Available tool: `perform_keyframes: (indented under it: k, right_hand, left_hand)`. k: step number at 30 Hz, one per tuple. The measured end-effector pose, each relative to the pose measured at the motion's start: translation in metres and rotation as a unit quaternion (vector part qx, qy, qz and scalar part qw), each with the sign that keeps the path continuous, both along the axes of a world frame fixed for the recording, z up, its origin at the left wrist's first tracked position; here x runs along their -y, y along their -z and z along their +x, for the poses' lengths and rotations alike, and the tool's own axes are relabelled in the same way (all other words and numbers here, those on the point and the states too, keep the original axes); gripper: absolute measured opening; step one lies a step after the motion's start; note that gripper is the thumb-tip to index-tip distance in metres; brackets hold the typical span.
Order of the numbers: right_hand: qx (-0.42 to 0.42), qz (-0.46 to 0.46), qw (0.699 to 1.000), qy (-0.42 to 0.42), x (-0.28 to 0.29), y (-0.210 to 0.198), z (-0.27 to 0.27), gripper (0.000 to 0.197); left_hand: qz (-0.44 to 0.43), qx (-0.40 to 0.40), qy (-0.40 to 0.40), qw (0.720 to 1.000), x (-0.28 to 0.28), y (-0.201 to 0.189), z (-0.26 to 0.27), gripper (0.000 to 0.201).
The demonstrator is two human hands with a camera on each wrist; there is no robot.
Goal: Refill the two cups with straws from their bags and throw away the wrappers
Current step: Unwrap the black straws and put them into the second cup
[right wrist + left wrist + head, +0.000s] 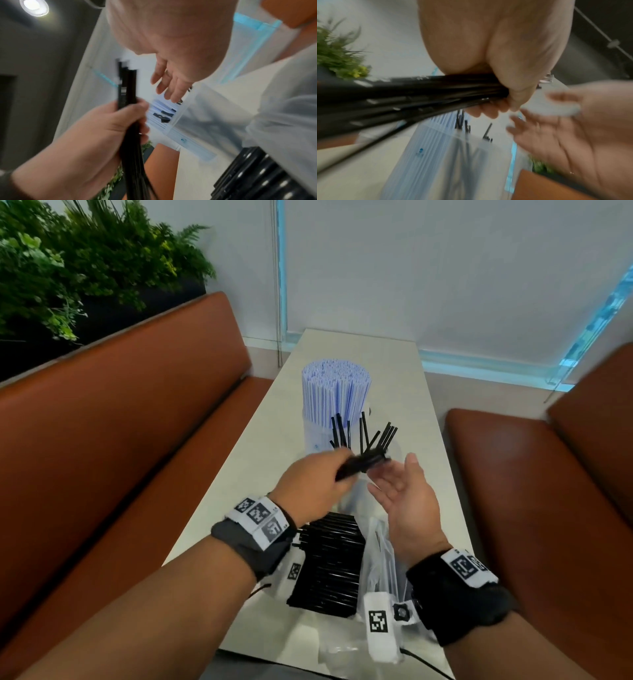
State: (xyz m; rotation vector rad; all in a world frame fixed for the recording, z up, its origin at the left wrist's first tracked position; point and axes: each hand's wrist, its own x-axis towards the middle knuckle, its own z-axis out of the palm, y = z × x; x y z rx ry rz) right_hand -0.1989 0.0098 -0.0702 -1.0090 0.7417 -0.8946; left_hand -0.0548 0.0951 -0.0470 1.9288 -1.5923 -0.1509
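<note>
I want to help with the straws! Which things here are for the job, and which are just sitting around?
For the job:
- black straws bunched in the left hand
- right hand, held open
- cup of black straws
- cup of white straws
- bag of black straws
- clear wrapper

Just sitting around:
- orange seats
- green plants

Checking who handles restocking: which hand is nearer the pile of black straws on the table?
Left. The left hand is above the pile of black straws; the right hand is off to its right.
</note>
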Motion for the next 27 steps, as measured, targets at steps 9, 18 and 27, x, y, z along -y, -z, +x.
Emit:
perform_keyframes:
  k: [9, 18, 27]
  right_hand:
    - [0.05, 0.202, 0.977, -0.042, -0.001, -0.001, 0.003, 0.062]
    - [-0.113, -0.229, 0.959, -0.122, -0.001, -0.003, -0.007, 0.038]
    - [-0.408, -0.391, 0.817, -0.116, 0.0, -0.004, -0.002, 0.034]
  left_hand:
    - [-0.355, -0.579, 0.015, 0.734, 0.026, -0.043, -0.021, 0.022]
    - [-0.342, -0.611, -0.009, 0.714, 0.029, -0.034, -0.027, 0.018]
    - [-0.271, -0.631, 0.017, 0.727, 0.021, -0.037, -0.026, 0.011]
